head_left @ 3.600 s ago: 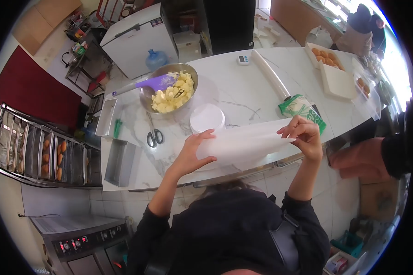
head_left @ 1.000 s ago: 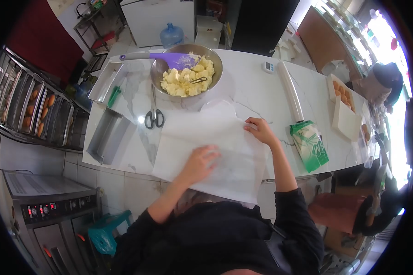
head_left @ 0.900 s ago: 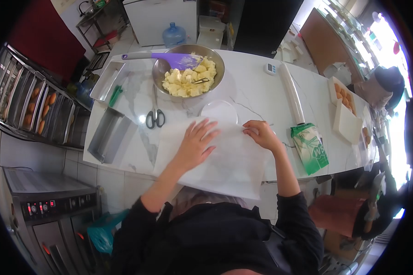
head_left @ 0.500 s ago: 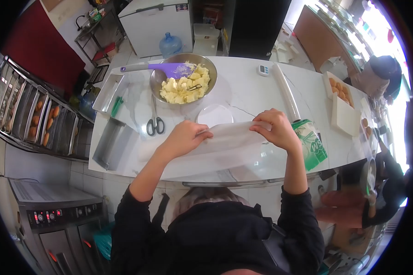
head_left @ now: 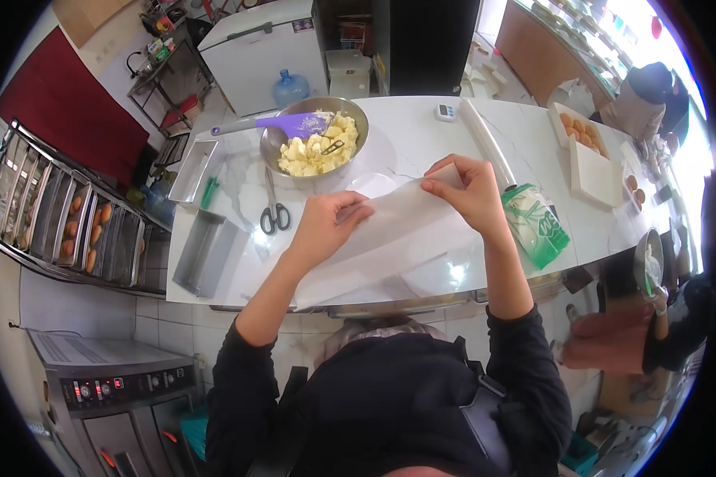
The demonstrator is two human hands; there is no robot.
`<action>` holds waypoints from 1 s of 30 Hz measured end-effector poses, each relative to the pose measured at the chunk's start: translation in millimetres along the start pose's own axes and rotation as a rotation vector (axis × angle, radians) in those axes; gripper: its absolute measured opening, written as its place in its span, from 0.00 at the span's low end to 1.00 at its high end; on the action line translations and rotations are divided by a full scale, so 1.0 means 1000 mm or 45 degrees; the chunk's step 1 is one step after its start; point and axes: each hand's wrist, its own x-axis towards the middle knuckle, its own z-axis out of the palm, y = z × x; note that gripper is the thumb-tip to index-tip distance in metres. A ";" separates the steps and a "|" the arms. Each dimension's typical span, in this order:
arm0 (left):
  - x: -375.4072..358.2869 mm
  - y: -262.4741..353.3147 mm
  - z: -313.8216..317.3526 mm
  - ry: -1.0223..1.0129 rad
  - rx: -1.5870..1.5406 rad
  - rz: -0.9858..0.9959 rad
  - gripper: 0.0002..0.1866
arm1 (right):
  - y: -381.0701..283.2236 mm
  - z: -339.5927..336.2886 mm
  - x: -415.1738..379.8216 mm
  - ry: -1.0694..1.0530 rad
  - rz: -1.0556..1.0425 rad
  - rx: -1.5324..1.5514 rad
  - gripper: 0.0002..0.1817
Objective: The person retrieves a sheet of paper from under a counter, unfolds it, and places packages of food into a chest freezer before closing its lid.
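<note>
My left hand [head_left: 326, 226] pinches the left part of the top edge of a sheet of white parchment paper [head_left: 398, 230]. Further right, my right hand [head_left: 469, 191] grips the same edge, held higher, so the sheet slants up to the right. Its lower part hangs over the marble table near the front edge. Behind the sheet a round white disc [head_left: 371, 185] is partly covered. Scissors with dark handles [head_left: 274, 216] lie left of my left hand. A green and white bag [head_left: 533, 226] lies to the right of my right forearm.
A steel bowl [head_left: 272, 147] holds yellow chunks and a purple spatula [head_left: 294, 124]. Metal loaf tins [head_left: 201, 253] stand at the left. A long roll [head_left: 489, 143], a timer [head_left: 445, 112] and a box of buns [head_left: 605, 171] lie right. A co-worker holds a bowl [head_left: 652, 258].
Both hands have lifted the paper's edge, the right hand higher than the left. The sheet now tilts up to the right. The head view has shifted slightly.
</note>
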 end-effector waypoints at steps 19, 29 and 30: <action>-0.017 0.009 0.000 0.465 -0.109 0.311 0.04 | -0.015 -0.009 -0.023 -0.015 -0.120 -0.205 0.11; -0.023 0.003 -0.053 0.930 -0.206 0.212 0.09 | 0.052 -0.036 -0.041 -0.029 0.227 -0.088 0.12; -0.024 0.000 -0.054 0.963 -0.201 0.196 0.10 | 0.056 -0.035 -0.044 0.004 0.243 0.040 0.12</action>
